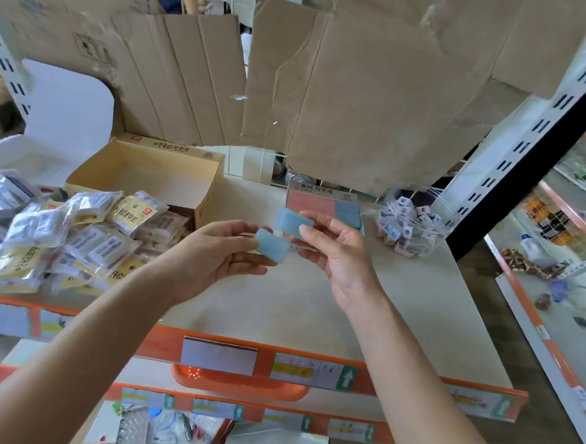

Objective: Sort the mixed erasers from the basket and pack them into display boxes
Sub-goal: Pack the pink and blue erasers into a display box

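Observation:
My left hand (214, 254) pinches a light blue eraser (270, 245) between thumb and fingers above the shelf. Right beside it, my right hand (337, 252) pinches a second light blue eraser (293, 222), slightly higher and farther back. The two erasers nearly touch. Behind them stands a display box (320, 203) holding pink erasers on the left and blue erasers on the right. An orange basket (240, 385) shows below the shelf's front edge, its contents hidden.
An open yellow cardboard box (143, 175) sits at the back left, with a heap of packaged erasers (60, 238) in front of it. A clear tub of small erasers (408, 225) stands at the right. Cardboard sheets (327, 86) hang behind. The white shelf (399, 314) has an orange front strip.

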The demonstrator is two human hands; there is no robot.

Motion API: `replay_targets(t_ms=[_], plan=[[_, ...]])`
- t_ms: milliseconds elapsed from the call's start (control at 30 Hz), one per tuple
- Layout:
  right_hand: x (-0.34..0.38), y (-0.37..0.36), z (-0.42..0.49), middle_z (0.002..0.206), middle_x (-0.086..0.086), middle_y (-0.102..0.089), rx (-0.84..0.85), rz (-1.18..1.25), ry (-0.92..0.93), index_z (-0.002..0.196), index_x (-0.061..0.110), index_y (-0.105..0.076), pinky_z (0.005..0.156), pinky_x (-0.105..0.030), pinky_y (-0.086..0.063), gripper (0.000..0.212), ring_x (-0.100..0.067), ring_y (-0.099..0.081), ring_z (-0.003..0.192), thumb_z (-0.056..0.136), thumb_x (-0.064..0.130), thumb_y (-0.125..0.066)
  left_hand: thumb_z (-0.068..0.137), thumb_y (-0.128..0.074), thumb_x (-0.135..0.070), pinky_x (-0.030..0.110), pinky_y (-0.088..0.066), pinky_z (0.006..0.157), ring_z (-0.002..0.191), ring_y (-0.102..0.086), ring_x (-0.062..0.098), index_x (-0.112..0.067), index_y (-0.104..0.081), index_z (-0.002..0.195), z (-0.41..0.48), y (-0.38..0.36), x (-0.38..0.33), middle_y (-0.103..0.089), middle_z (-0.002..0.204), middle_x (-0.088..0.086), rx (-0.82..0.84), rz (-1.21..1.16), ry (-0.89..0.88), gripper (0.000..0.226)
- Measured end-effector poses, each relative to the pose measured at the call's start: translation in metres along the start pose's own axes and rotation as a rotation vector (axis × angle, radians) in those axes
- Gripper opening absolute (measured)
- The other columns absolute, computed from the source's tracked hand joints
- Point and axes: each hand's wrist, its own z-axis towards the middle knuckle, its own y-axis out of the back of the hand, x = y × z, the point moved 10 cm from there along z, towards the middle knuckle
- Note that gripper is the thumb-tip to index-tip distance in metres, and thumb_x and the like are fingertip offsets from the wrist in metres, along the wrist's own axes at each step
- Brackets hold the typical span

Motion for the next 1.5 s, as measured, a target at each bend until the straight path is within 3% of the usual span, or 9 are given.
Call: replay_targets(t_ms=[167, 300, 500, 633, 733, 900, 1033, 1267, 1500], plan=[[0.005, 0.007, 0.005, 0.091, -0.008, -0.065, 0.052, 0.041, -0.032, 0.089, 0.012, -0.066, 0.062, -0.019, -0.054, 0.02, -0.015, -0.064, 0.074, 0.083, -0.006, -0.06, 0.092, -0.048, -0.002, 0.026, -0.058, 0.061, 0.065, -0.068, 0.016, -0.006, -0.055, 0.094, 0.018, -0.002, -0.014, -0.066, 0.083, 0.012, -0.089, 0.287, -0.088, 0.008], [0.004, 0.005, 0.008, 0.084, -0.006, -0.065, 0.115, -0.032, -0.072, 0.089, 0.009, -0.064, 0.067, -0.023, -0.057, 0.017, -0.01, -0.066, 0.066, 0.084, -0.006, -0.058, 0.091, -0.052, -0.007, 0.02, -0.056, 0.059, 0.065, -0.065, 0.01, -0.006, -0.062, 0.096, 0.027, -0.017, -0.024, -0.068, 0.082, 0.006, -0.069, 0.435, -0.173, 0.011], [0.002, 0.009, 0.016, 0.084, -0.01, -0.06, 0.08, 0.039, -0.095, 0.085, 0.006, -0.06, 0.066, -0.023, -0.058, 0.014, -0.015, -0.066, 0.065, 0.085, -0.008, -0.057, 0.09, -0.055, -0.02, 0.017, -0.05, 0.048, 0.055, -0.06, 0.003, -0.01, -0.059, 0.086, 0.041, -0.01, -0.017, -0.063, 0.074, 0.003, -0.216, 0.209, -0.143, 0.012], [0.002, 0.014, 0.019, 0.086, -0.011, -0.063, 0.049, 0.076, -0.076, 0.085, 0.007, -0.06, 0.062, -0.02, -0.056, 0.016, -0.016, -0.067, 0.065, 0.085, -0.009, -0.056, 0.075, -0.066, -0.019, 0.017, -0.055, 0.063, 0.068, -0.064, 0.007, -0.011, -0.064, 0.098, 0.046, -0.027, -0.012, -0.07, 0.083, 0.001, -0.007, 0.031, -0.094, 0.025], [0.003, 0.022, 0.022, 0.084, -0.007, -0.065, 0.025, -0.003, -0.055, 0.086, 0.011, -0.062, 0.059, -0.019, -0.053, 0.016, -0.013, -0.065, 0.066, 0.084, -0.006, -0.059, 0.062, -0.071, -0.001, 0.017, -0.055, 0.067, 0.075, -0.066, 0.01, -0.012, -0.064, 0.102, 0.05, -0.026, -0.011, -0.071, 0.088, 0.003, 0.034, 0.119, -0.094, 0.042], [0.013, 0.04, 0.027, 0.078, 0.001, -0.065, -0.062, -0.093, 0.033, 0.087, 0.017, -0.064, 0.06, -0.015, -0.051, 0.021, -0.01, -0.061, 0.069, 0.085, -0.004, -0.06, 0.073, -0.069, 0.01, 0.016, -0.053, 0.059, 0.059, -0.063, 0.009, -0.008, -0.063, 0.093, 0.056, -0.019, -0.019, -0.067, 0.067, -0.001, -0.08, 0.342, -0.154, 0.028], [0.017, 0.048, 0.028, 0.071, 0.009, -0.067, -0.072, -0.101, 0.051, 0.086, 0.016, -0.065, 0.063, -0.016, -0.051, 0.019, -0.002, -0.061, 0.065, 0.085, -0.002, -0.061, 0.075, -0.068, 0.008, 0.018, -0.055, 0.062, 0.062, -0.063, 0.01, -0.007, -0.066, 0.087, 0.059, -0.027, -0.018, -0.069, 0.068, 0.002, -0.061, 0.523, -0.149, 0.02], [0.017, 0.057, 0.029, 0.072, 0.0, -0.057, -0.061, -0.25, 0.047, 0.079, 0.014, -0.061, 0.055, -0.017, -0.049, 0.014, -0.005, -0.054, 0.061, 0.09, 0.005, -0.058, 0.078, -0.066, 0.008, 0.019, -0.055, 0.063, 0.06, -0.063, 0.011, -0.006, -0.061, 0.094, 0.065, -0.044, -0.017, -0.068, 0.069, 0.002, -0.002, 0.517, -0.142, 0.022], [0.012, 0.067, 0.033, 0.072, -0.001, -0.065, -0.013, -0.361, 0.01, 0.084, 0.017, -0.061, 0.067, -0.033, -0.055, 0.014, -0.015, -0.061, 0.067, 0.084, 0.005, -0.066, 0.078, -0.065, 0.009, 0.014, -0.05, 0.055, 0.054, -0.061, 0.008, -0.005, -0.058, 0.098, 0.07, -0.057, -0.016, -0.066, 0.075, 0.012, 0.024, 0.521, -0.132, 0.026]])
